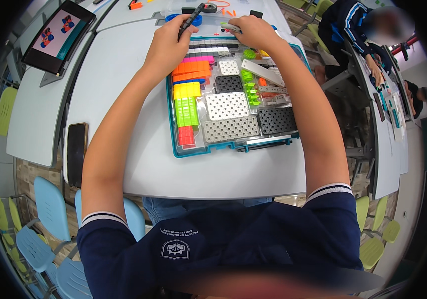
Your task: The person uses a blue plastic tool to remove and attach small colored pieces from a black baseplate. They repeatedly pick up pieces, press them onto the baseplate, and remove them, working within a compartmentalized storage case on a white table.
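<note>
My left hand [169, 44] is closed round a long black building-kit beam [190, 21], which slants up and to the right. Opposite it, my right hand [254, 33] pinches a small light-grey piece [230, 28]; its exact kind is hard to make out. Both hands are over the far edge of a teal-rimmed parts case [173, 142]. In the case sit orange blocks [191, 70], lime-green blocks [187, 111], a white perforated plate [227, 105] and a black perforated plate [277, 121]. A blue ring-shaped part [196, 20] lies by my left hand.
A tablet-like screen [59, 35] stands at the far left of the table. A phone [77, 149] lies near the left edge. Past the case are a clear lid [166, 7] and small orange pieces. Another person's hand [376, 74] is at the right-hand table; blue chairs [51, 204] stand lower left.
</note>
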The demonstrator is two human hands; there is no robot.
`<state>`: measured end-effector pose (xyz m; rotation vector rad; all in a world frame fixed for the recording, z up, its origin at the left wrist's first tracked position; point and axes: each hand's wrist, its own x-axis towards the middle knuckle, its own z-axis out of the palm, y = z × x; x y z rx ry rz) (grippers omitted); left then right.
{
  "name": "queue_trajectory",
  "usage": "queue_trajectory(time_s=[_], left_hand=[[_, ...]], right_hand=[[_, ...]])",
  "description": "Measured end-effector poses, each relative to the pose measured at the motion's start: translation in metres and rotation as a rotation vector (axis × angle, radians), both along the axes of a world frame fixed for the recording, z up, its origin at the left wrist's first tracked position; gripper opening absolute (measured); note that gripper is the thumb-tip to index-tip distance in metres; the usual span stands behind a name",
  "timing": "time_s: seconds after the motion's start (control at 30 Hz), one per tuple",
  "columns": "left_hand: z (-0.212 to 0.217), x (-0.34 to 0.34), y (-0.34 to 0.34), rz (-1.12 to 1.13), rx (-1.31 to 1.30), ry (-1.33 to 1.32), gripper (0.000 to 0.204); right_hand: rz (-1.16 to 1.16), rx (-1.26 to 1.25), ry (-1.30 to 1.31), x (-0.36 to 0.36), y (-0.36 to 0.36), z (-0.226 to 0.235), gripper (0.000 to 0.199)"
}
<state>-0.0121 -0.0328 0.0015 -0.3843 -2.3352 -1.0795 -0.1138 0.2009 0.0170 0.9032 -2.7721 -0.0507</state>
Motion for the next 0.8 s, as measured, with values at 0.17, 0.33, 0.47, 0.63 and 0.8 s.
queue_trajectory(time_s=[0.17,0.33,0.47,0.63,0.8], left_hand=[[0.007,0.004,0.001,-0.034,0.0,-0.082,0.028],[0.019,0.012,0.011,-0.138,0.214,-0.169,0.028],[0.032,0.032,0.024,-0.291,0.545,-0.494,0.03],[0.044,0.049,0.039,-0.429,0.615,-0.614,0.035],[0.045,0.057,0.047,-0.426,0.625,-0.506,0.034]], right_hand=[[0.057,-0.088,-0.032,-0.001,0.0,0.005,0.025],[0.168,-0.568,-0.149,0.045,0.005,0.032,0.032],[0.272,-0.779,-0.103,0.1,0.005,0.05,0.025],[0.189,-0.828,-0.142,0.134,0.005,0.056,0.018],[0.219,-0.885,-0.296,0.136,0.01,0.058,0.018]])
